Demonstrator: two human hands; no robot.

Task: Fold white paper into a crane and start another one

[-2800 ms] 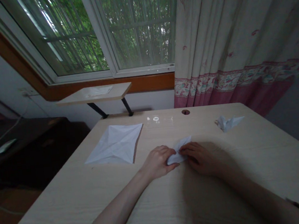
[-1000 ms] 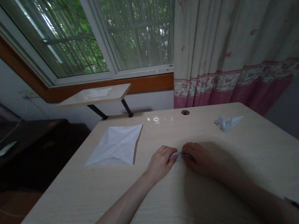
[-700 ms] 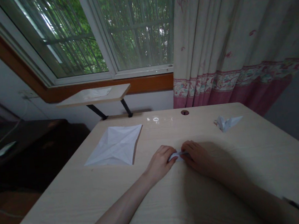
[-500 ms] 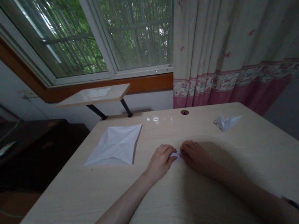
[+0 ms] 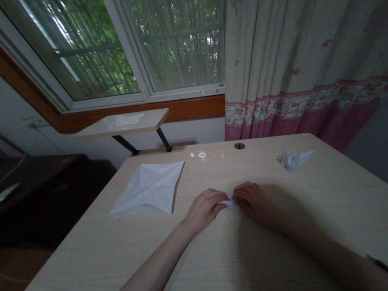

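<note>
Between my hands, low over the middle of the desk [image 5: 193, 257], is a small folded piece of white paper [image 5: 229, 203]. My left hand [image 5: 208, 207] grips its left side, thumb nearer me and fingers curled over the far side. On the right side, my right hand [image 5: 251, 199] closes on the same paper with bent fingers. Most of the paper is hidden by the fingers, so its folded shape cannot be made out. A creased square sheet of white paper [image 5: 150, 188] lies to the left. A folded paper crane [image 5: 294, 159] sits at the back right.
A raised shelf [image 5: 152, 120] on black legs stands at the desk's back left, with white paper [image 5: 126, 120] on it. A round cable hole [image 5: 239, 146] is near the back edge. Behind are a window [image 5: 176, 49] and a flowered curtain [image 5: 275, 61].
My left hand has shifted very slightly left and my fingers have moved a little on the folded paper. The sheet and the crane have stayed put.
</note>
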